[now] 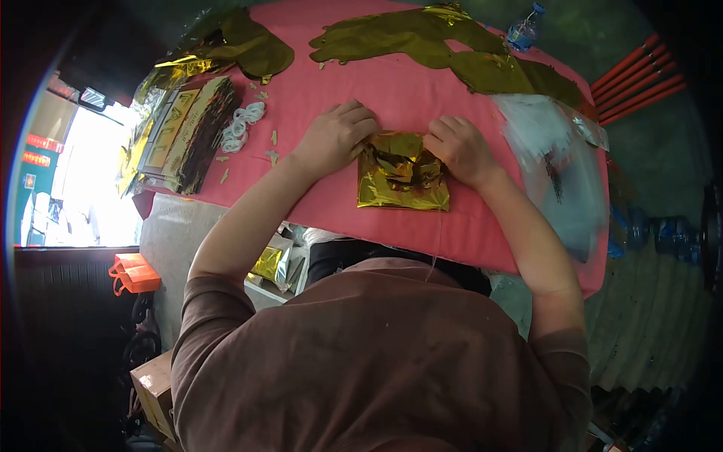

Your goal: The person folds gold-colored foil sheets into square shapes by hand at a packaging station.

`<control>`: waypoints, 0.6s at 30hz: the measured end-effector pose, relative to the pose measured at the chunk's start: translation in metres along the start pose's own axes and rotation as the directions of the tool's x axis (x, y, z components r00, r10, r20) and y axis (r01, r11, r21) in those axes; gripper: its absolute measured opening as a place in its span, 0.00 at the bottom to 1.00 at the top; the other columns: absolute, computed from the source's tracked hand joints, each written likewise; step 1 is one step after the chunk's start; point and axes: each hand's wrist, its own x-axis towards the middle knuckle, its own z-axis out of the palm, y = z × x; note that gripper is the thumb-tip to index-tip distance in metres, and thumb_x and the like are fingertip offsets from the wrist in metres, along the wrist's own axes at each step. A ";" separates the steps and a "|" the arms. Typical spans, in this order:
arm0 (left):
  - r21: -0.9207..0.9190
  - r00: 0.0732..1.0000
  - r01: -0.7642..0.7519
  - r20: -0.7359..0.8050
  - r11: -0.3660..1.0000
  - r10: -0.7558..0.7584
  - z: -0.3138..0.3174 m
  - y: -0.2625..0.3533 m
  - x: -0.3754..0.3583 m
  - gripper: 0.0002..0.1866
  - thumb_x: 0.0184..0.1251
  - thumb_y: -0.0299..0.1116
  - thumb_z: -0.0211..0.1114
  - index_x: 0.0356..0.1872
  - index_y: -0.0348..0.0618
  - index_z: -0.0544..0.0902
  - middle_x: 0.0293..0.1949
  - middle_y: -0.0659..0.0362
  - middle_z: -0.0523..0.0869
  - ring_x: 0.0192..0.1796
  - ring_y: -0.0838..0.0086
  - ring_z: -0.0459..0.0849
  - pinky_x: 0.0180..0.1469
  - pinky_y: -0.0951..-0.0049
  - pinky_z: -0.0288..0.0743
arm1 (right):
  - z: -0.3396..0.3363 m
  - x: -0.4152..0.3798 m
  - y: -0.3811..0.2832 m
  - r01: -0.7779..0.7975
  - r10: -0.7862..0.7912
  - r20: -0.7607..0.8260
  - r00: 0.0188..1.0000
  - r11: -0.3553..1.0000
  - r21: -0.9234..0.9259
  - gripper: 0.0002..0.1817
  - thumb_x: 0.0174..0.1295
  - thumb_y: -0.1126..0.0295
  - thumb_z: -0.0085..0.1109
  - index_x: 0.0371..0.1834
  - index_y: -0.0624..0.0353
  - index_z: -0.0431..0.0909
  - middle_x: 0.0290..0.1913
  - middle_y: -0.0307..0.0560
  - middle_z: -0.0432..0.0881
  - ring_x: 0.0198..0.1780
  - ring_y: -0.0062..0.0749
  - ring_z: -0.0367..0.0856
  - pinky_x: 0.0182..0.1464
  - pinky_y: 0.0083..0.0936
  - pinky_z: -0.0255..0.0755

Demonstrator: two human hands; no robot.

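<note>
A folded gold foil balloon lies on the pink tablecloth in front of my body, its upper layers crumpled. My left hand has its fingers curled and closed on the upper left corner of the foil. At the upper right corner, my right hand pinches the foil, its fingertips partly hidden. From the lower right of the foil, a thin pale ribbon or straw hangs down toward my lap.
Flat gold foil balloons lie along the far side. At left are a stack of printed cards, white coiled ribbon and small paper pieces. Clear plastic bags cover the right side. A water bottle stands at the far right.
</note>
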 end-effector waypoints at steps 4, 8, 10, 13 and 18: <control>-0.270 0.996 -0.089 -0.054 0.959 0.077 -0.010 0.018 -0.006 0.23 0.42 0.20 0.61 0.46 0.39 0.78 0.53 0.52 0.77 0.57 0.56 0.73 0.57 0.62 0.70 | -0.003 0.003 -0.001 0.054 -0.054 0.006 0.999 0.996 -0.066 0.04 0.45 0.71 0.53 0.21 0.53 0.68 0.28 0.40 0.68 0.31 0.30 0.71 0.33 0.27 0.67; -0.326 0.997 -0.079 -0.007 0.942 0.081 -0.010 0.038 -0.017 0.23 0.48 0.25 0.63 0.51 0.38 0.77 0.57 0.52 0.76 0.61 0.58 0.71 0.62 0.62 0.67 | -0.002 0.003 -0.002 0.051 -0.050 0.007 0.999 0.997 -0.052 0.04 0.45 0.70 0.53 0.21 0.53 0.67 0.28 0.40 0.68 0.31 0.30 0.71 0.32 0.26 0.66; -0.297 0.996 -0.086 -0.012 0.951 0.087 -0.001 0.041 -0.025 0.23 0.50 0.26 0.64 0.51 0.38 0.77 0.56 0.52 0.77 0.60 0.59 0.72 0.61 0.62 0.67 | -0.001 0.002 -0.002 0.054 -0.053 0.024 0.998 0.996 -0.064 0.05 0.46 0.70 0.53 0.22 0.53 0.66 0.28 0.40 0.68 0.31 0.30 0.71 0.32 0.26 0.66; -0.265 0.993 -0.118 -0.020 0.957 0.117 0.003 0.041 -0.027 0.21 0.51 0.29 0.65 0.50 0.38 0.78 0.53 0.53 0.79 0.59 0.60 0.74 0.60 0.62 0.69 | -0.008 0.002 -0.002 0.072 -0.070 0.072 0.995 0.997 -0.028 0.05 0.46 0.71 0.54 0.23 0.53 0.67 0.28 0.40 0.68 0.31 0.31 0.71 0.32 0.26 0.67; -0.237 0.985 -0.172 -0.050 0.956 0.165 0.000 0.043 -0.028 0.19 0.53 0.31 0.65 0.48 0.39 0.79 0.50 0.55 0.81 0.55 0.62 0.76 0.57 0.63 0.71 | -0.025 -0.008 -0.002 0.093 -0.095 0.156 0.983 0.996 0.016 0.05 0.47 0.71 0.55 0.29 0.55 0.73 0.30 0.40 0.71 0.34 0.30 0.73 0.36 0.26 0.68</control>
